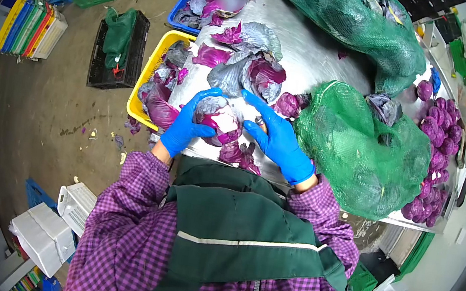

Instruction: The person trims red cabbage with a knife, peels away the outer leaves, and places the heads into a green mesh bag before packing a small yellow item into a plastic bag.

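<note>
A red cabbage [225, 122] with a pale patch where leaves are off sits at the front edge of the metal table [311, 52]. My left hand [188, 127], in a blue glove, is wrapped around its left side. My right hand [281, 143], also gloved in blue, is just right of the cabbage with a small tool [260, 123] between thumb and fingers. Only a short dark and tan piece of that tool shows; its blade, if any, is hidden. Loose purple leaves [240, 156] lie below the cabbage, and another leafy cabbage [263, 77] lies beyond it.
A yellow crate [145, 82] and a blue crate [177, 10] of leaves stand along the left edge. Green mesh sacks [356, 157] with cabbages cover the right side. Peeled cabbages [440, 130] are piled at far right. A black crate [131, 66] is on the floor.
</note>
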Tool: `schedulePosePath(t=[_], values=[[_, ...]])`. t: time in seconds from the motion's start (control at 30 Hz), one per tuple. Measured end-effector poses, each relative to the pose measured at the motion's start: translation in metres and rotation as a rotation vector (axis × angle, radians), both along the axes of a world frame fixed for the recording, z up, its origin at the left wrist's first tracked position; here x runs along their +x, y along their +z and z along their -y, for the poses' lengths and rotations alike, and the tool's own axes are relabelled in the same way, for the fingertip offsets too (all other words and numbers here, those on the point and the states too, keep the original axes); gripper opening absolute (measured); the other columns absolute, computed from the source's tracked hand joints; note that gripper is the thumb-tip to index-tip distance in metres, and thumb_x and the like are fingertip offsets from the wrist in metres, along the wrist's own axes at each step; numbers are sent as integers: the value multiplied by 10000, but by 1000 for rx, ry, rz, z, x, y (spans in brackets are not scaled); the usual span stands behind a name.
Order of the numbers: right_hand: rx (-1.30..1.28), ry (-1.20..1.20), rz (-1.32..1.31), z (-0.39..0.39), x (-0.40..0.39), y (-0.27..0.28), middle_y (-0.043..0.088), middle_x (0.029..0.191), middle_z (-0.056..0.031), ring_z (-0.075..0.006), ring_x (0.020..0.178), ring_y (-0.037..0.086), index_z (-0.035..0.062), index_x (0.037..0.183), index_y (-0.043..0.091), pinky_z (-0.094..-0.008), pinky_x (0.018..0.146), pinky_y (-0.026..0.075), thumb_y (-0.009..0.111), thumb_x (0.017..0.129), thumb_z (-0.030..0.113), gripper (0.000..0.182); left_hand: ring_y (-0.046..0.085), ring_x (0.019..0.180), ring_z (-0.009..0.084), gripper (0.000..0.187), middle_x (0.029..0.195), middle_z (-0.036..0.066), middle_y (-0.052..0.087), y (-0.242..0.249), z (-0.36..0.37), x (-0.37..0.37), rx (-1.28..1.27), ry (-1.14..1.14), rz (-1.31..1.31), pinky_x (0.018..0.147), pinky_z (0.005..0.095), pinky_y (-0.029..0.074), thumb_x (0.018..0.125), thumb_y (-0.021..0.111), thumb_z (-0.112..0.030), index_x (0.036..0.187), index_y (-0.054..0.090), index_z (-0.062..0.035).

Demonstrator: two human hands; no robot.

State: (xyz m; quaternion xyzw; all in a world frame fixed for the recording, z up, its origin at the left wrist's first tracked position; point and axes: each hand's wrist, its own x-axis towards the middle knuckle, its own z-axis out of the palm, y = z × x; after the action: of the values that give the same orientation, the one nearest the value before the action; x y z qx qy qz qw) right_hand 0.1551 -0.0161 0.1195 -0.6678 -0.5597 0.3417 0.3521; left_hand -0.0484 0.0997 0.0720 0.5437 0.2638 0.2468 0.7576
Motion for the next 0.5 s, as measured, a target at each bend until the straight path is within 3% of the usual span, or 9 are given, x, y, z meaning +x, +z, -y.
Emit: schedulePosePath(t=[0.03, 0.2, 0.3, 0.4, 0.47, 0.5], values=[[15, 120, 22, 0, 3, 7, 597, 1122, -166, -307, 865, 649, 219, 1414, 333, -388, 731, 527, 587, 883, 269, 591, 461, 1205, 208, 954, 1291, 83, 487, -5, -4, -1, 26, -51, -10, 1046, 348, 358, 558, 867, -286, 1347, 386, -48], [34, 251, 65, -3, -4, 16, 545, 1252, -143, -318, 984, 625, 232, 1412, 347, -367, 831, 507, 539, 914, 270, 535, 474, 1174, 183, 867, 1273, 77, 496, -5, -3, 0, -35, -155, -124, 1021, 331, 385, 591, 845, -152, 1330, 403, -46], [150, 164, 151, -6, -10, 0, 588, 1184, -145, -318, 941, 639, 254, 1385, 401, -358, 795, 513, 531, 920, 281, 483, 473, 1168, 180, 839, 1270, 75, 496, -6, -3, 1, -17, -164, -113, 1009, 325, 395, 608, 819, -100, 1331, 399, -38], [-45, 36, 40, -12, -18, -2, 633, 1070, -169, -310, 887, 654, 262, 1349, 459, -352, 757, 512, 522, 928, 293, 426, 477, 1166, 177, 813, 1258, 81, 503, -16, -3, -2, -40, -120, -127, 999, 324, 404, 634, 808, -90, 1331, 393, -30], [-57, -46, 66, -14, -24, -18, 648, 826, -142, -284, 694, 637, 317, 1351, 444, -391, 621, 499, 506, 924, 321, 432, 482, 1162, 186, 798, 1267, 91, 495, -29, -6, -2, 8, -126, -81, 993, 325, 410, 660, 802, -111, 1336, 386, -27], [45, -88, 34, -16, -27, -34, 636, 777, -160, -296, 675, 635, 338, 1346, 444, -399, 609, 492, 500, 922, 351, 428, 487, 1157, 194, 783, 1275, 102, 487, -30, -7, -1, 56, -127, -34, 986, 326, 417, 686, 797, -132, 1340, 379, -24]])
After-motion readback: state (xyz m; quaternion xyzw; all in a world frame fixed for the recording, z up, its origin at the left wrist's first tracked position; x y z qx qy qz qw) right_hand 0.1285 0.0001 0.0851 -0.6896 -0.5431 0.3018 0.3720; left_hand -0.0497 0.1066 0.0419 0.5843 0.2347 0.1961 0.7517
